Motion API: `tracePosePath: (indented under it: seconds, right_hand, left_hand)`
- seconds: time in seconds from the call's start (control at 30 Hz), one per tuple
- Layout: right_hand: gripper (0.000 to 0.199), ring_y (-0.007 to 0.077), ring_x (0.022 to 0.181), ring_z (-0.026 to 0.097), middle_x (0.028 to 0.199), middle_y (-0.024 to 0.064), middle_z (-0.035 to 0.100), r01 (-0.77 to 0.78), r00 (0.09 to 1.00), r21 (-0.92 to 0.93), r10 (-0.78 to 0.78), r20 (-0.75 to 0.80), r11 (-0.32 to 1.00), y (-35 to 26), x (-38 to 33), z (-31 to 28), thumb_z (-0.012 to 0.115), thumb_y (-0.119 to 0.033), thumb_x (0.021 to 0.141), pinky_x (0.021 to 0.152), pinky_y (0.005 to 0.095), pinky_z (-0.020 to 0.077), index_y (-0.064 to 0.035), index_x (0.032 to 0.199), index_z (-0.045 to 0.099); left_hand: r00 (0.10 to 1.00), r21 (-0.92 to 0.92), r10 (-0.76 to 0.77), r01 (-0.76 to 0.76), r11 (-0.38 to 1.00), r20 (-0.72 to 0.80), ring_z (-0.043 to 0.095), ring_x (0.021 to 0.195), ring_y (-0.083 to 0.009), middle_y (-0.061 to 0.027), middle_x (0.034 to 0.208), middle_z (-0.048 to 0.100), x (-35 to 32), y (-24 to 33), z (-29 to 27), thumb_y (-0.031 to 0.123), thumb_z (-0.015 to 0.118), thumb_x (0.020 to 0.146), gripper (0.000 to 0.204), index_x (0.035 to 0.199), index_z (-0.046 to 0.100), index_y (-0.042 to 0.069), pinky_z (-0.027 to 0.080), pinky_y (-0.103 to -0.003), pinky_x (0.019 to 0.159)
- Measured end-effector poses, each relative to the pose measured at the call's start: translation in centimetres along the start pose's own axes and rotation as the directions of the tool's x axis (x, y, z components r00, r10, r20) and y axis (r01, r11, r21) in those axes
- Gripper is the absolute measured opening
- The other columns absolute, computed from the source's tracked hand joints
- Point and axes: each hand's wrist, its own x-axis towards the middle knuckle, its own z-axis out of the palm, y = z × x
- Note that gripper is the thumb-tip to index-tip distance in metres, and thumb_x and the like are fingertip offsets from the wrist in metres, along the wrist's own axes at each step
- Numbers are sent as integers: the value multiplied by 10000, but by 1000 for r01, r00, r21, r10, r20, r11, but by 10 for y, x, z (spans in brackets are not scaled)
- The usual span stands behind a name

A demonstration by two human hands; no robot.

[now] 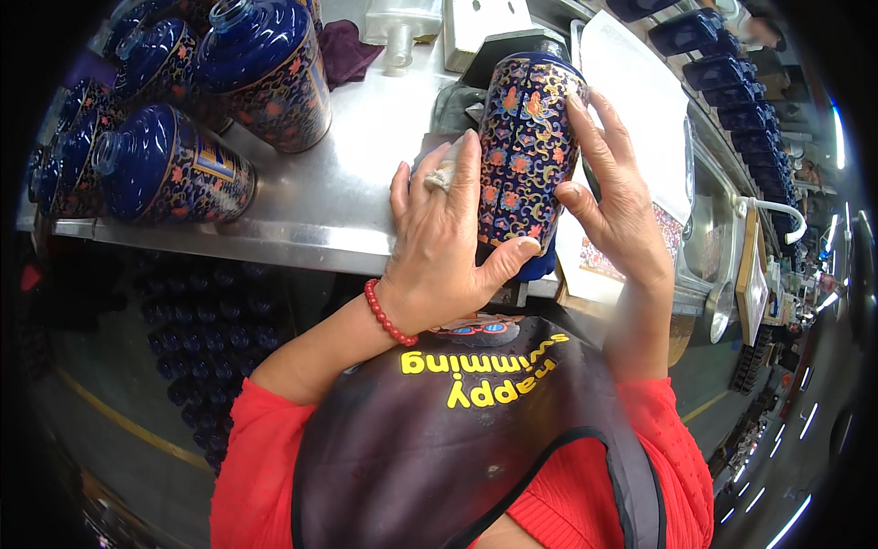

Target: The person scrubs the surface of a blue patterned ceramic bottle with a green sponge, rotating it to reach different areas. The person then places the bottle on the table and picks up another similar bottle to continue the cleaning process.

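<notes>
A dark blue bottle (526,151) with a colourful floral pattern lies tilted between my hands, its neck pointing away from me. My left hand (430,229) grips its left side, index finger along the wall and thumb across the lower end. A small whitish piece of cloth (444,174) shows at the left fingers; whether it is wrapped or held I cannot tell. On the bottle's right side rest the fingertips of my right hand (615,188), fingers stretched and apart, thumb lower down. What supports the bottle underneath is mostly hidden.
Several similar blue bottles (174,169) stand at left on the metal table (338,206). A purple cloth (347,53) and a clear container (400,32) lie farther back. White sheets (631,101) are at right, beside a metal basin (709,229) with a white tap (777,209).
</notes>
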Motion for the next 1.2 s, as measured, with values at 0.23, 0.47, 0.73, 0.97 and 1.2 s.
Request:
tracePosePath:
  seconds: [0.23, 0.47, 0.73, 0.97, 1.2]
  right_hand:
    - [768, 399, 1298, 571, 1589, 306, 324, 8, 1000, -23, -8, 6, 1000, 0, 3, -1, 683, -537, 941, 1085, 465, 471, -113, 1547, 476]
    - [790, 429, 1350, 537, 1596, 310, 314, -20, 999, -23, 20, 36, 1000, -3, 12, 0, 672, -572, 933, 1089, 472, 469, -121, 1551, 472]
    - [831, 456, 1416, 467, 1599, 307, 324, -15, 1000, -44, 16, 27, 999, 1, 7, 0, 693, -564, 919, 1119, 480, 442, -115, 1570, 438]
    - [851, 416, 1468, 420, 1567, 280, 432, -22, 995, -30, 19, -98, 999, -6, -2, -10, 808, -340, 883, 1178, 483, 370, 3, 1555, 415]
    - [594, 267, 1241, 636, 1440, 232, 590, -77, 976, 170, 109, -186, 982, -23, -20, -6, 636, -58, 1002, 947, 344, 550, 32, 1544, 410]
  left_hand:
    - [999, -46, 33, -33, 998, -6, 324, 1443, -468, -307, 1493, 459, 2, -4, -1, 632, 639, 918, 1113, 1589, 164, -118, 127, -669, 1172]
    - [999, -108, 25, -21, 994, 37, 315, 1457, -470, -307, 1488, 457, 3, -13, -12, 588, 676, 903, 1112, 1609, 137, -82, 116, -651, 1182]
    - [998, -340, -18, 38, 940, 61, 329, 1484, -408, -276, 1544, 397, -11, -21, -18, 237, 676, 833, 964, 1627, 189, -9, 99, -589, 1226]
    - [999, -464, -46, 42, 885, 3, 394, 1422, -413, -261, 1492, 453, -7, -28, -18, 137, 637, 842, 793, 1560, 346, -35, 207, -504, 1219]
    - [998, -430, -63, 49, 902, -19, 422, 1393, -408, -257, 1463, 479, -8, -27, -19, 145, 647, 860, 735, 1527, 396, -33, 259, -486, 1201]
